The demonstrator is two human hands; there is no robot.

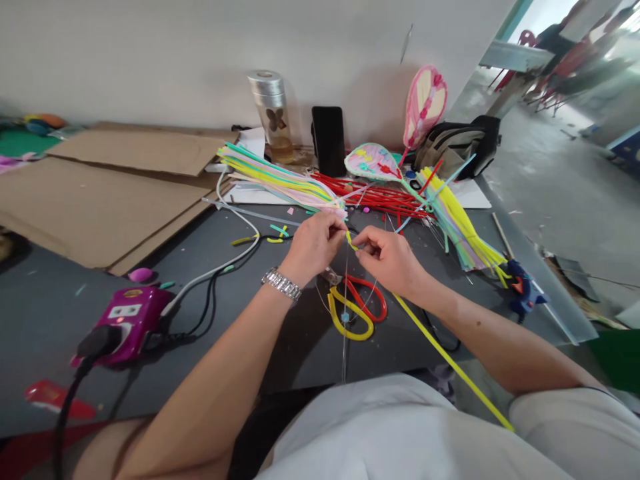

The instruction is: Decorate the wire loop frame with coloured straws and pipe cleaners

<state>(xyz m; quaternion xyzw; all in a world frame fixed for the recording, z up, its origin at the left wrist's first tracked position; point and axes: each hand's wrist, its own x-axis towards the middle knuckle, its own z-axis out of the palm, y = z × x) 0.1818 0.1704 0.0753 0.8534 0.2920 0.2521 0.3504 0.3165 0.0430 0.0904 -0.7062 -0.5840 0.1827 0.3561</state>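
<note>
My left hand (319, 241), with a metal watch on its wrist, pinches the short end of a yellow pipe cleaner (450, 360) above the middle of the table. A little to the right, my right hand (387, 260) is closed on the same pipe cleaner, whose long tail runs down below my right forearm. Between the hands, the pipe cleaner bends around the top of a thin wire frame (345, 353) carrying a small blue piece (345, 317). Scissors (359, 323) with one red and one yellow handle lie beneath the frame.
Bundles of pastel (280, 175), red (373, 197) and yellow-green pipe cleaners (455, 217) lie beyond my hands. A glue gun (525, 290) rests right. A purple power strip (133, 320), cords and cardboard (100, 200) are left. A bottle (273, 120) and phone (329, 140) stand behind.
</note>
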